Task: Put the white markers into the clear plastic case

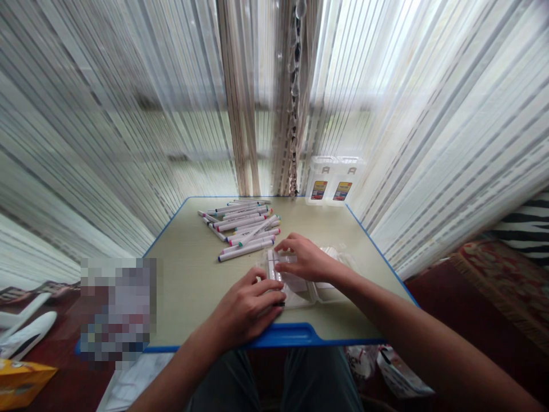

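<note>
A clear plastic case (295, 298) lies opened out near the front of the table. White markers (275, 276) lie lengthwise along its left side. My left hand (253, 300) is curled over the near end of the markers at the case's left edge, its fingertips closed on a marker there. My right hand (306, 257) reaches in from the right, with thumb and fingers bent onto the far end of the same markers. Fingers partly hide the marker between the hands. Beyond them, a loose pile of white markers (244, 226) with coloured ends spreads over the table's back left.
Two clear plastic pieces with labels (330, 186) stand upright at the table's back right. The light-coloured table (180, 280) has a blue rim, and string curtains (184, 114) hang behind it. A blurred-out patch (120, 309) covers the front left corner.
</note>
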A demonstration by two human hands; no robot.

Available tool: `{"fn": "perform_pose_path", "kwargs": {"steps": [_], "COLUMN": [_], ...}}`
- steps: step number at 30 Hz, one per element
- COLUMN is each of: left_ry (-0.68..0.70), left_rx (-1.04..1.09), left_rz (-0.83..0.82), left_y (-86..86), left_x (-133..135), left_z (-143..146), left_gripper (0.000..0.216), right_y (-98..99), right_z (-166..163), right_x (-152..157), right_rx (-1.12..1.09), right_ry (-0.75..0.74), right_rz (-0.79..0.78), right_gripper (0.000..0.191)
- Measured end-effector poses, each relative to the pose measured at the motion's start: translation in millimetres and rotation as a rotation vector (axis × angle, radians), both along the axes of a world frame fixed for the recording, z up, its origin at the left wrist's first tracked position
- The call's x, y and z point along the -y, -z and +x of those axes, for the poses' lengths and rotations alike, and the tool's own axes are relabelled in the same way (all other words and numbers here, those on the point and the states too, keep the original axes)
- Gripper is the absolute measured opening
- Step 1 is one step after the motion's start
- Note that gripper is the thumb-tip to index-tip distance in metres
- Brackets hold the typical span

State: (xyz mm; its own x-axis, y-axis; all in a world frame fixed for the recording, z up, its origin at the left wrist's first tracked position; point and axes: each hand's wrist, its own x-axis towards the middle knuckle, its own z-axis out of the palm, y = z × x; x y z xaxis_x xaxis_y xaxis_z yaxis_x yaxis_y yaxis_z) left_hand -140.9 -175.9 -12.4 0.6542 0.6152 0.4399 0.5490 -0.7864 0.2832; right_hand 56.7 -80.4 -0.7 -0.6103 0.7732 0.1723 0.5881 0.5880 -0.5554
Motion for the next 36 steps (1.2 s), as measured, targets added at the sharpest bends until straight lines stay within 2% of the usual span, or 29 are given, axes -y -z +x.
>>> {"fn": "perform_pose_path", "kwargs": {"steps": [29,36], "left_ry": [0.002,-0.062], "left_rx": [0.015,0.032], "left_rz": [-0.081,-0.108], "left_y": [0.0,-0.2], "left_x": [-0.2,1.1], "left_z": [-0.8,0.2], "left_gripper": [0.016,0.015], "right_y": [8.0,10.5], "right_z": [1.1,0.8], "right_x": [0.3,0.7], "right_rx": [-0.047,-0.068], "right_ry": [0.011,0.02], "right_rz": [0.041,0.053], "right_gripper": [0.033,0.031]}}
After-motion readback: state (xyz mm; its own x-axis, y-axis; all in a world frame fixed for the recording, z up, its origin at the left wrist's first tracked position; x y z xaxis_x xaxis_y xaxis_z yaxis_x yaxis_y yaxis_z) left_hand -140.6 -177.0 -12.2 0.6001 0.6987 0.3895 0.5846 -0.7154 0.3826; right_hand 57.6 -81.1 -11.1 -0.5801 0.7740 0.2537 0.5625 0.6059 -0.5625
